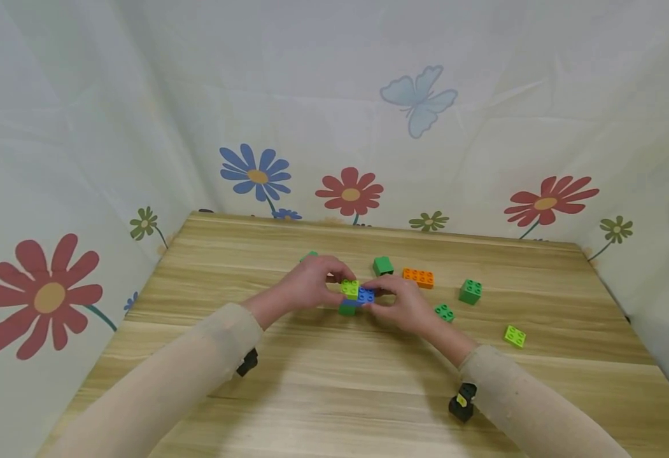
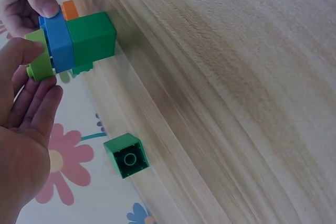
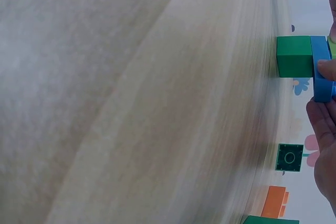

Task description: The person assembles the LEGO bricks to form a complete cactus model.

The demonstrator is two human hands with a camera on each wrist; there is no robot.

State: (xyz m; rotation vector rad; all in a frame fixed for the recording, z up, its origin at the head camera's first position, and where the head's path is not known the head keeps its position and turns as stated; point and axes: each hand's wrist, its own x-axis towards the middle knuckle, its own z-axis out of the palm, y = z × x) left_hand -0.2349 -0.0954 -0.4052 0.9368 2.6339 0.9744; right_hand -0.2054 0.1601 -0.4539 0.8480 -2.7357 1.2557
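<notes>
Near the middle of the table stands a small stack: a green brick [image 1: 347, 310] at the bottom, a longer blue brick [image 1: 366, 295] across it, and a lime brick [image 1: 349, 288] on the blue one's left part. My left hand [image 1: 310, 284] pinches the lime brick between thumb and fingers. In the left wrist view the lime brick [image 2: 40, 56] sits slightly tilted against the blue brick [image 2: 59, 43]. My right hand [image 1: 401, 303] grips the blue brick's right end, its thumb on the near side and fingers at the far side.
Right of the stack lie a tipped green brick [image 1: 383, 266], an orange brick [image 1: 418, 278], a green cube-like brick [image 1: 471, 291], a low green brick [image 1: 444, 312] and a flat lime brick [image 1: 515, 336]. Another green brick [image 1: 310, 255] is partly hidden behind my left hand. A flowered curtain [image 1: 288, 95] borders the table.
</notes>
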